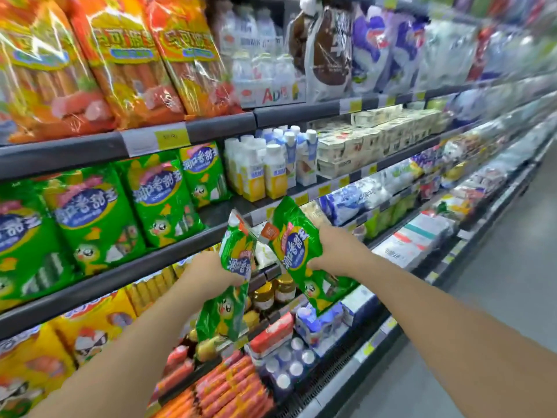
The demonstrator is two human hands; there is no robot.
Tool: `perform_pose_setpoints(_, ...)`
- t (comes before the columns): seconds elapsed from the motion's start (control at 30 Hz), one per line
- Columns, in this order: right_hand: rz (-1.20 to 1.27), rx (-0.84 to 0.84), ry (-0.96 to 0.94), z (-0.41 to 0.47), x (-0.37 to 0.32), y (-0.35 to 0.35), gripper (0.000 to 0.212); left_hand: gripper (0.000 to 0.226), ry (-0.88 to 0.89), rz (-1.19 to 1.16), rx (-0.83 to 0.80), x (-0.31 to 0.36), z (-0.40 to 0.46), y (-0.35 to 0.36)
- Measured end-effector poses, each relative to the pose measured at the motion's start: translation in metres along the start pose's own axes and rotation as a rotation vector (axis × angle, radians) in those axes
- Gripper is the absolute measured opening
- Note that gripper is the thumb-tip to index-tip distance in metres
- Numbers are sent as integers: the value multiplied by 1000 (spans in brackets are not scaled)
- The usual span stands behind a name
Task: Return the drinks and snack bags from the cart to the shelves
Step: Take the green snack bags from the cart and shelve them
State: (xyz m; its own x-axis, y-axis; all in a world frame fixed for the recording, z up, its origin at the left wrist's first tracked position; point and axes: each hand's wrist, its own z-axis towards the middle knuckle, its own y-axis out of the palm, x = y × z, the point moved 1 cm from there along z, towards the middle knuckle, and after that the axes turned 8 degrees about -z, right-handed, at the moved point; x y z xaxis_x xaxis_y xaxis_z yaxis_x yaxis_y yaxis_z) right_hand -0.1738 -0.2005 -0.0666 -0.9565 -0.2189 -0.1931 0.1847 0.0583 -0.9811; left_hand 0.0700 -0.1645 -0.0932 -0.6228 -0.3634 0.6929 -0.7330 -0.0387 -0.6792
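I hold two green snack bags in front of the store shelves. My left hand (208, 274) grips one green bag (230, 285) around its middle, and the bag hangs almost edge-on to me. My right hand (337, 250) grips the second green bag (301, 251) by its right side, with the printed front facing me and the top tilted left. Both bags hover just below and to the right of a row of matching green bags (126, 206) standing on the second shelf (144, 263).
Orange sausage bags (126, 55) fill the top shelf. White and yellow drink bottles (268, 170) stand to the right of the green bags. Below are yellow bags (90, 324), jars (274, 289), red sausage packs (229, 384) and bottle packs. The aisle floor (497, 297) runs along the right.
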Motion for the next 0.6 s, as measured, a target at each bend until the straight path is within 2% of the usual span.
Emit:
perform_pose_setpoints(0.2,181,57,-43,58,-14,-41,56,45,-52,53,-6,0,13,-29)
perform_pose_setpoints(0.33,313,40,-173,93,-51,-47,73,45,-72,117,-72,-3,10,-32)
perform_pose_setpoints(0.5,416,29,-257,132,-93,-37,66,36,-168,-18,-97,-12,7,-28)
perform_pose_setpoints(0.6,480,30,-274,151,-102,-29,69,55,-249,-24,-62,-21,0,-32)
